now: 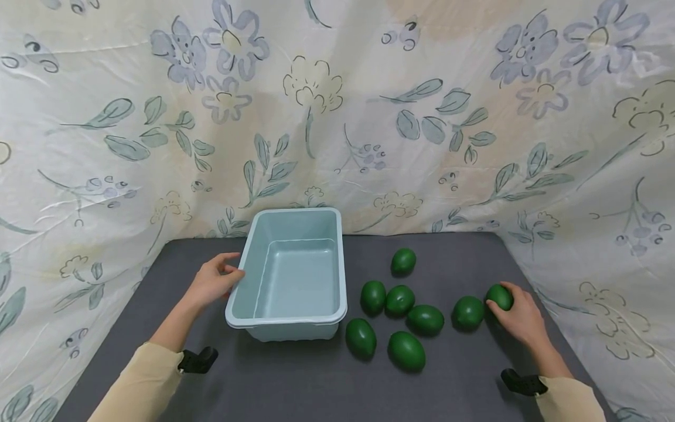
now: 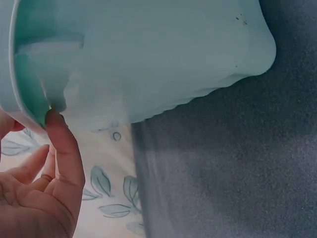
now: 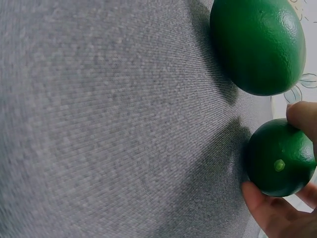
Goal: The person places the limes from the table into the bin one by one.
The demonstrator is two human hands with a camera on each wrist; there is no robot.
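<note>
Grey cloth (image 1: 253,387) underlies the hands (image 1: 218,278) (image 1: 524,316) (left pinching basin rim (image 1: 287,323), right clasping green fruit (image 1: 497,297)).

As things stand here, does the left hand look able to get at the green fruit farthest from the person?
Probably not directly: the light blue tub stands between the left hand, at the tub's left rim, and the farthest green fruit. Going over the tub, the hand might reach.
</note>
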